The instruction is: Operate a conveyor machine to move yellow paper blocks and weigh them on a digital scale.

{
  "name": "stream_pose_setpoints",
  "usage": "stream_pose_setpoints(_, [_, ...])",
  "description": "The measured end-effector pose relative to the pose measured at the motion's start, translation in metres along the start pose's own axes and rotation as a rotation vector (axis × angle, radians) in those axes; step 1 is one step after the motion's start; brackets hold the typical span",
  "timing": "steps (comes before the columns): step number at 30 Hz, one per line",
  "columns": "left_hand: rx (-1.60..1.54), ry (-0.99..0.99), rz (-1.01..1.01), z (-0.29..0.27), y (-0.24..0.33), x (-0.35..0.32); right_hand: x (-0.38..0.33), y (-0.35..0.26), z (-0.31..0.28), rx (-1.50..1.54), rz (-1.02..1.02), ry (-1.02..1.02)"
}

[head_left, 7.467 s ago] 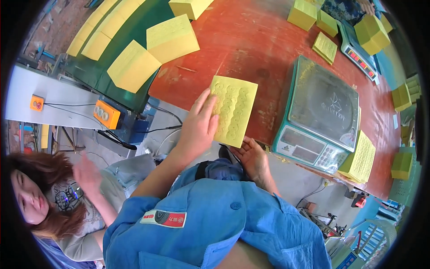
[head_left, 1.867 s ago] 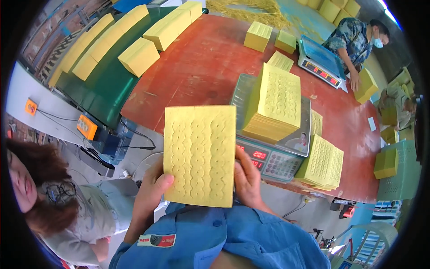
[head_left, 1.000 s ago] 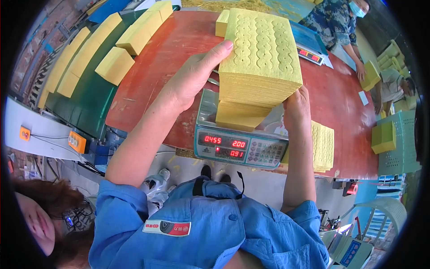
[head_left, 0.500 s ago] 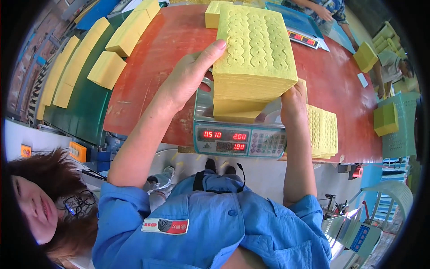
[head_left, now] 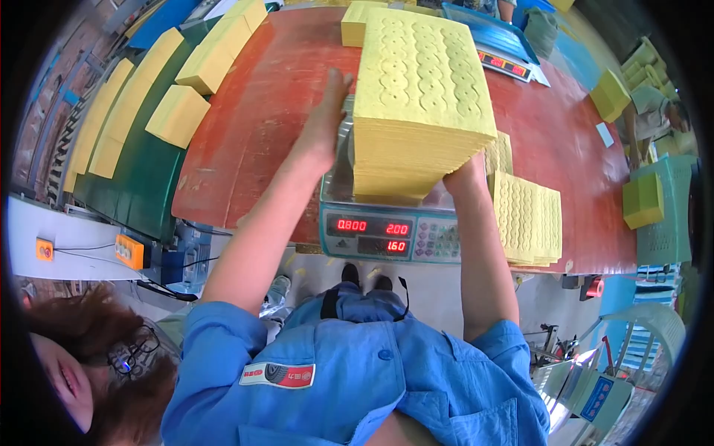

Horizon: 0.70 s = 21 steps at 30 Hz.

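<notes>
On the red surface (head_left: 260, 126), a scale (head_left: 401, 232) carries the yellow sheet stack (head_left: 424, 97), probably heavy and apt to slide; best held low, both sides. Left grip (head_left: 325, 123) is spread beside it; right grip's (head_left: 466, 178) closure is hidden.

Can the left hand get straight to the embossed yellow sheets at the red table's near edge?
Probably not: the tall yellow sheet block and the right hand stand between the left hand and those sheets.

Tall yellow stack of embossed paper sheets (head_left: 424, 97) rests on teal-framed digital scale (head_left: 394, 234), red digits (head_left: 352, 224) glowing. Bare left hand (head_left: 325, 123) hovers just beside stack; bare right hand (head_left: 467, 177), partly hidden, at stack's lower right.
</notes>
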<state>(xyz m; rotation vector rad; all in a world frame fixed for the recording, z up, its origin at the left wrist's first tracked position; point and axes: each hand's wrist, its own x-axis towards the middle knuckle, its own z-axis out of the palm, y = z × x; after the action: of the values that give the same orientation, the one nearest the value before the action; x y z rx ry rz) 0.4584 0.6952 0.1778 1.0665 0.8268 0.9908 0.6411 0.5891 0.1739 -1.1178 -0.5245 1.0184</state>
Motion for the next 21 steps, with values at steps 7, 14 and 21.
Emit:
stream_pose_setpoints(7, [-0.231, -0.204, -0.049, 0.024, -0.010, -0.008, 0.022, 0.017, -0.003, -0.083, -0.009, -0.152])
stream_pose_setpoints(14, [-0.239, -0.076, -0.042, 0.039, 0.011, -0.029, 0.018, 0.027, -0.030, -0.770, -0.359, -0.073])
stream_pose_setpoints(21, [-0.193, -0.149, 0.158, 0.023, -0.003, -0.081, -0.062, -0.005, 0.012, -0.127, -0.283, -0.017])
